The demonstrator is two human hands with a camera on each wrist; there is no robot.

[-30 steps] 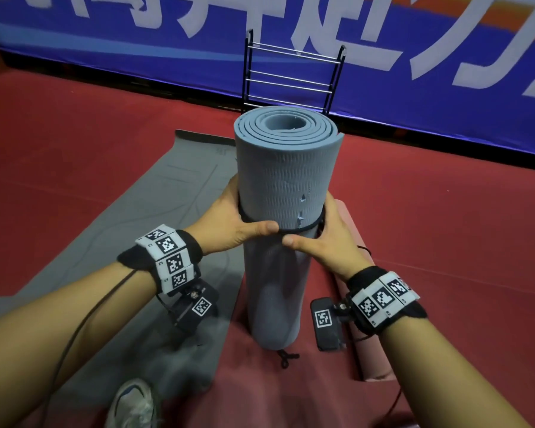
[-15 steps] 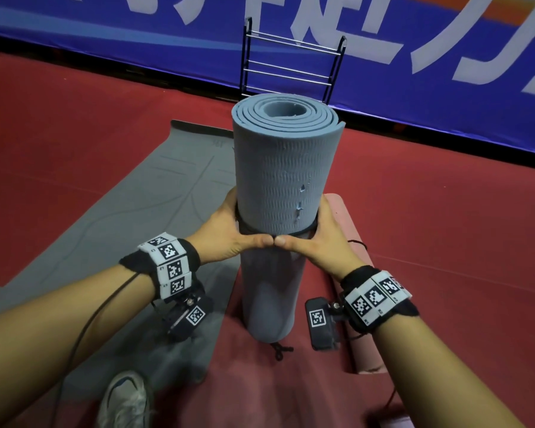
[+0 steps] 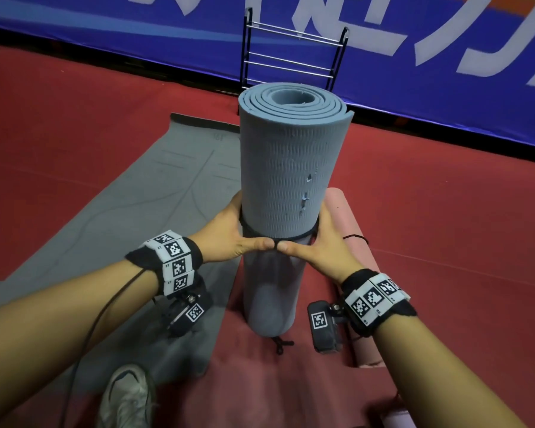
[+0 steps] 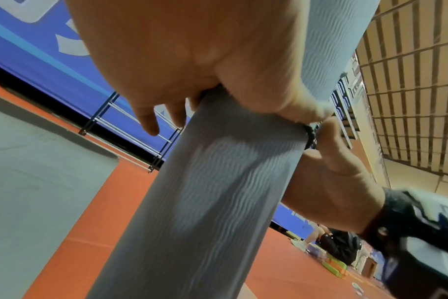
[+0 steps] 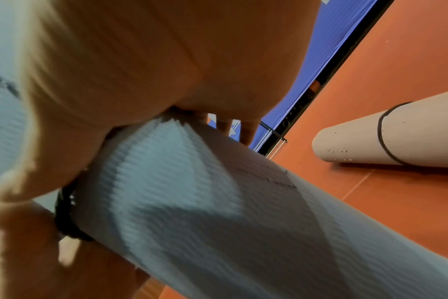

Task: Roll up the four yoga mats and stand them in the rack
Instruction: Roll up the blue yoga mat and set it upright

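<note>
A rolled blue-grey yoga mat (image 3: 286,186) stands upright on the red floor in front of me. My left hand (image 3: 232,234) and right hand (image 3: 320,242) wrap round its middle from either side, thumbs meeting at the front on a black elastic band (image 3: 300,237) that circles the roll. The band (image 5: 64,210) shows under both thumbs in the right wrist view. A rolled pink mat (image 3: 349,242) with its own black band lies on the floor to the right (image 5: 396,135). A grey mat (image 3: 121,217) lies flat on the left. The black wire rack (image 3: 294,57) stands behind against the wall.
A blue banner wall (image 3: 445,88) closes off the far side. My white shoe (image 3: 127,396) is on the floor at lower left. A black cord end (image 3: 280,344) trails at the mat's base. Red floor (image 3: 445,242) stretches out to the right.
Both hands slid the black band down the roll and the thumbs came together at the front. The roll now sits a little lower and nearer in view.
</note>
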